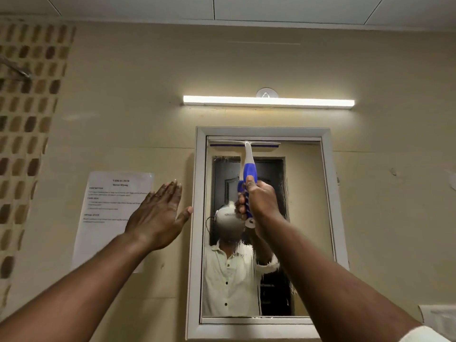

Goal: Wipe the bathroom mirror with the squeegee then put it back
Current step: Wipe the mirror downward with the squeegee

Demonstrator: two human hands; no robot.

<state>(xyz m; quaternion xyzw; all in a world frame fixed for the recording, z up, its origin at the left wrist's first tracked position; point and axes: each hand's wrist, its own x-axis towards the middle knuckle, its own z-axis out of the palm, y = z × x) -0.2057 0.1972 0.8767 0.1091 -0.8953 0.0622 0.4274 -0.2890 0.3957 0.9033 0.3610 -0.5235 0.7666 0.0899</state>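
Taped to the wall left of the mirror: a printed sheet [111, 218], partly covered by the raised left hand [158, 215]. Fingers [170, 193] straight and together, holding nothing; thumb tip touching or just short of the left edge of the mirror frame [197, 218], likely for balance during the reach upward, though contact with the wall cannot be told.

Inside the frame, the mirror [306, 218], with streaks or droplets showing along the reflected dark doorway, so apparently wet and not yet cleared. Squeegee [248, 164] set at the mirror's top edge, blade level and lying toward the top left corner, stopping short of the top right corner; probably placed there to start a downward pull. White neck, blue-and-white handle, a blue strip along the blade, a hanging hole at the handle's end.

Right hand [259, 201] wrapped firmly round the lower handle, thumb laid along its back, seemingly to press the blade flat to the glass.

Above the mirror, a lit tube light [269, 101].
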